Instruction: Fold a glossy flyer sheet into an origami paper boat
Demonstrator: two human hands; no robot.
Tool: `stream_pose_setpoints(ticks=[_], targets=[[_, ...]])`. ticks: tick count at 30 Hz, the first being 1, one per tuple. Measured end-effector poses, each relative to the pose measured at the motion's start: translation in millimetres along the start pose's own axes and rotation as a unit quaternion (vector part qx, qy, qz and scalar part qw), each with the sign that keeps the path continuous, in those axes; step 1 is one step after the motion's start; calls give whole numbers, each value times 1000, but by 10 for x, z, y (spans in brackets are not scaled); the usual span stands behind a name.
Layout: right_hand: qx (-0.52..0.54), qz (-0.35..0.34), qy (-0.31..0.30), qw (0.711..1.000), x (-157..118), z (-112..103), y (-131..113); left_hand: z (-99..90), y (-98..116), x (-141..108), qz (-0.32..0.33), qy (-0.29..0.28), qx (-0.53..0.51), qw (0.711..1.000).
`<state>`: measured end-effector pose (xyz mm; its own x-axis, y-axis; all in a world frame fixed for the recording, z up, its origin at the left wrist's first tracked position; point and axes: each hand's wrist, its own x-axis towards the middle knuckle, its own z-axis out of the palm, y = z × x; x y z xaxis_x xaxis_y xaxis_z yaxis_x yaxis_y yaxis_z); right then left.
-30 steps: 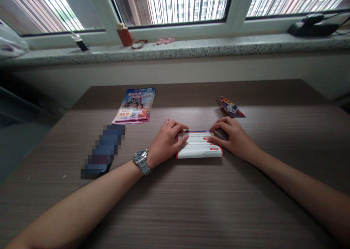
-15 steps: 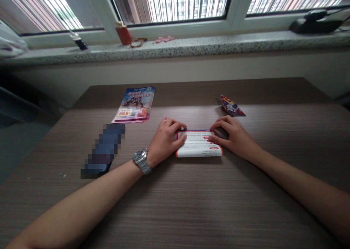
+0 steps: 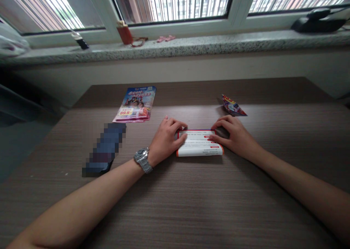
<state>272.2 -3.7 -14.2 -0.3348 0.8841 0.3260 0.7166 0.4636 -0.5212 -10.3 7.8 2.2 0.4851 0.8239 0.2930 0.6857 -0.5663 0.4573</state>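
White folded paper with a red border lies flat at the middle of the brown wood-grain surface, and I have a hand at each end of it. My left hand, a steel wristwatch on its wrist, bears down on the left end, while my right hand curls over the right end. The hands are apart, with the printed face showing between them, and both are clamped down on the paper; I cannot tell whether any finger is tucked underneath. The step in hand looks like pinning a folded sheet flat. From this hold, the next move calls for keeping one end pressed, since freeing both would let the paper shift. Up the surface from my left hand lies a glossy blue flyer, and up from my right hand sits a small red-and-blue folded paper triangle. A pixelated phone-shaped object lies to the left, too blurred to identify for certain.
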Motion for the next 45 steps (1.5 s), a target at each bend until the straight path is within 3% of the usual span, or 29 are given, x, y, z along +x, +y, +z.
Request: stream_pose_setpoints(ticks=[45], targets=[[1, -2, 5, 1000, 11, 15, 28, 14, -1, 6, -2, 0, -9, 1000]])
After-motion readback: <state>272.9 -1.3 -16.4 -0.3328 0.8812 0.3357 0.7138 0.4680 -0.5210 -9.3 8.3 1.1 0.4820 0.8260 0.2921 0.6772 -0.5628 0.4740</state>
